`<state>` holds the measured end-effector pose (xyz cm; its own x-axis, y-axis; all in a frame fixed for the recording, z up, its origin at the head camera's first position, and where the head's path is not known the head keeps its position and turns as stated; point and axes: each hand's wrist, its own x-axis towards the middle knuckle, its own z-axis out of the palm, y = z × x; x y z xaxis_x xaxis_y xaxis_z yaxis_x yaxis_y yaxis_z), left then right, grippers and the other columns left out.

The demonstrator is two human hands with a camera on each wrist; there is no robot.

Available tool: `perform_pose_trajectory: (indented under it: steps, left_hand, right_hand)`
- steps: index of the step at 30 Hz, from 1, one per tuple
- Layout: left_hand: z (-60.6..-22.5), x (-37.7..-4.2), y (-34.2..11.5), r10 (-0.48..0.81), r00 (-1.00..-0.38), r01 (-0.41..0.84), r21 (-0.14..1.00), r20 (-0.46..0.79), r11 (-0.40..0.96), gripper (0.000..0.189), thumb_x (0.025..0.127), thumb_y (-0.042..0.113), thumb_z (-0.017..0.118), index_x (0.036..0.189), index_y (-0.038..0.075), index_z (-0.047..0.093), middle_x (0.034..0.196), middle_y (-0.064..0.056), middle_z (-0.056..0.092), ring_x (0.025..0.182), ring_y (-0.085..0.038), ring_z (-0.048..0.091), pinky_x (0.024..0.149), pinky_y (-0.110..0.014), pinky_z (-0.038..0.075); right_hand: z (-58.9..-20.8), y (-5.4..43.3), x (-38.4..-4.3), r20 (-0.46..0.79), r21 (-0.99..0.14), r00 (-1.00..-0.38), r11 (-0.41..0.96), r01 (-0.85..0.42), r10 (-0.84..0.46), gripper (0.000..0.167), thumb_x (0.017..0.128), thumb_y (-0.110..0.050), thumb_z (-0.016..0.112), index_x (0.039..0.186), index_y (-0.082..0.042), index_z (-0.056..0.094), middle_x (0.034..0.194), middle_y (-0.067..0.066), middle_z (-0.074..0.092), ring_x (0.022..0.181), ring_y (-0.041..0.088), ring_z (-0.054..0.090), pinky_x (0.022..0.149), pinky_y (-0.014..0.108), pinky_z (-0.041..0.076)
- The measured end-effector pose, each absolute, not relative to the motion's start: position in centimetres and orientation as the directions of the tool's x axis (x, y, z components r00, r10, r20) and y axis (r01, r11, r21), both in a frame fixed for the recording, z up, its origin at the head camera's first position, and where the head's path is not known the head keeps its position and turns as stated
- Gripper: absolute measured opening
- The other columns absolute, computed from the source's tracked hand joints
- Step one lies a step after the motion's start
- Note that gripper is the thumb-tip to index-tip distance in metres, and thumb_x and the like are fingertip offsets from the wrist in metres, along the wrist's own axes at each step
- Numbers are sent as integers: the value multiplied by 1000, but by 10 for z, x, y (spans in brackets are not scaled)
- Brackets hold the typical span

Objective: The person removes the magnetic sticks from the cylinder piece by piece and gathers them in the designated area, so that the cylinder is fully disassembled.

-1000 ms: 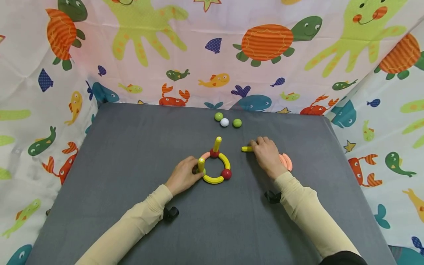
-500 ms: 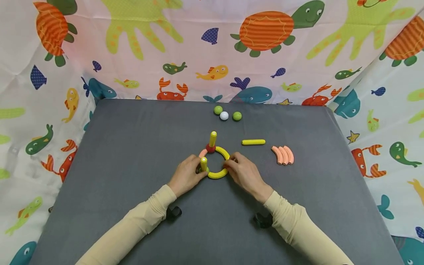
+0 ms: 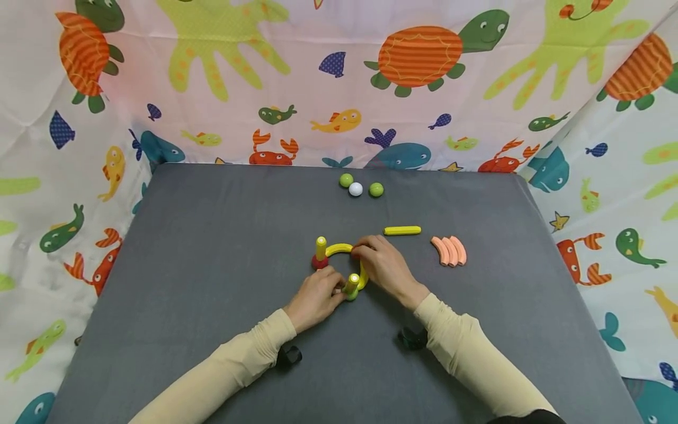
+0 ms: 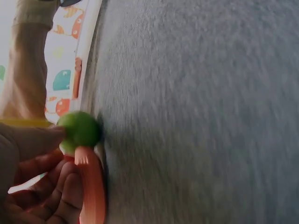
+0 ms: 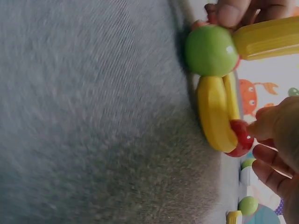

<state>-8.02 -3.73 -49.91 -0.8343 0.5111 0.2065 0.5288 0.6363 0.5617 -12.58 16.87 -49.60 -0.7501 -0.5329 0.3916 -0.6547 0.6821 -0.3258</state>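
Note:
A ring of magnetic-toy-like curved sticks and balls lies on the grey table. My left hand (image 3: 318, 297) pinches its green ball (image 4: 85, 130), which bears an upright yellow stick (image 3: 352, 281). A pink curved stick (image 4: 92, 186) joins that ball beside my left fingers. On the ring's right, my right hand (image 3: 385, 268) holds a red ball (image 5: 240, 140) with its fingertips; the head view hides this ball. Yellow curved sticks (image 3: 339, 248) meet there. Another red ball (image 3: 320, 262), at the ring's left, carries a second upright yellow stick (image 3: 321, 247).
Beyond the right hand lie a loose straight yellow stick (image 3: 402, 230) and several pink curved sticks (image 3: 448, 251). Farther back rest two green balls (image 3: 376, 189) and a white ball (image 3: 355, 189). A patterned cloth (image 3: 212, 135) hangs around the grey table (image 3: 222, 235).
My right hand has left the loose yellow stick and moved left to the ring. The ring has turned counterclockwise, its green ball coming nearer and rightward with my left hand.

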Motion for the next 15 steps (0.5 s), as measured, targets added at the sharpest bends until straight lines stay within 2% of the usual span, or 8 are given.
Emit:
perform_pose_trajectory:
  steps: [5, 8, 11, 13, 15]
  left_hand:
    - [-500, -84, -48, 529, -815, 568, 502, 237, 652, 22, 82, 20, 79, 100, 9, 72, 92, -1, 65, 78, -13, 59, 71, -29, 51]
    - [-502, -84, -47, 554, -799, 590, 487, 235, 644, 23, 82, 25, 80, 97, 10, 72, 90, 0, 63, 75, -11, 55, 66, -26, 48]
    - [-504, -85, -43, 564, -787, 605, 484, 249, 632, 15, 82, 20, 79, 89, 12, 69, 84, 2, 59, 72, -9, 49, 63, -23, 43]
    - [-506, -86, -41, 558, -788, 606, 491, 260, 626, 11, 82, 15, 78, 84, 11, 67, 82, 2, 59, 71, -9, 49, 63, -22, 42]
    - [-508, -86, -39, 552, -790, 603, 500, 266, 622, 10, 81, 9, 76, 87, 10, 70, 82, 1, 61, 72, -9, 51, 65, -23, 44]
  right_hand:
    - [-488, 169, -102, 276, -560, -842, 634, -533, -463, 33, 82, 6, 60, 112, -6, 70, 99, 6, 65, 80, 14, 58, 69, 29, 51]
    - [-484, 167, -86, 183, -675, -856, 572, -467, -483, 40, 80, 1, 62, 119, -8, 67, 97, 2, 62, 75, 13, 57, 64, 27, 49]
    - [-483, 160, -79, 156, -698, -851, 553, -454, -502, 37, 83, -8, 70, 120, -12, 65, 98, 0, 62, 75, 16, 57, 65, 25, 49]
    - [-485, 155, -76, 171, -681, -854, 568, -463, -491, 34, 83, -13, 75, 116, -12, 66, 96, 0, 63, 74, 16, 58, 65, 23, 48]
    - [-487, 152, -74, 193, -654, -863, 594, -468, -468, 29, 82, -15, 78, 108, -11, 67, 91, 0, 63, 72, 16, 58, 64, 21, 46]
